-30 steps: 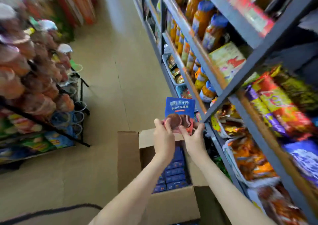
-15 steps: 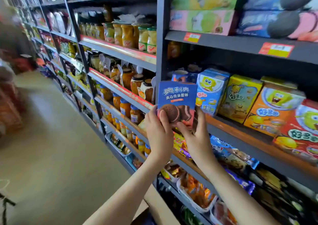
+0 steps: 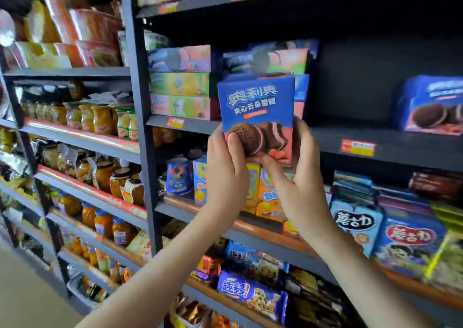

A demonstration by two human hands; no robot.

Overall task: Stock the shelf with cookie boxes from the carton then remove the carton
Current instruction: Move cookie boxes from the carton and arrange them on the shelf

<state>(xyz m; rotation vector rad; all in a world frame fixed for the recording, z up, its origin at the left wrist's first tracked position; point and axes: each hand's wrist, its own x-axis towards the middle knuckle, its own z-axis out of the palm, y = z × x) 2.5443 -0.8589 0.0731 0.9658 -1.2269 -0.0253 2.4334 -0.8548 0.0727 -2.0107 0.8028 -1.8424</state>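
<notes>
While the left hand (image 3: 226,174) and right hand (image 3: 298,185) grip the cookie box (image 3: 255,107) upright, bare shelf (image 3: 350,131) lies beside it.

Left hand (image 3: 226,174) and right hand (image 3: 300,182) aloft, both in a grip

Dark grey metal shelving (image 3: 400,152) is seen across most of the view, divided by an upright post (image 3: 140,152). A black back panel (image 3: 355,94) is shown behind the middle shelf. Red edge strips (image 3: 82,137) are fitted on the left bay, where jars (image 3: 100,117) are lined up. Price tags (image 3: 358,147) are stuck on shelf fronts. Beige floor (image 3: 22,302) is visible lower left. Light is even and the frame edges are blurred.
</notes>
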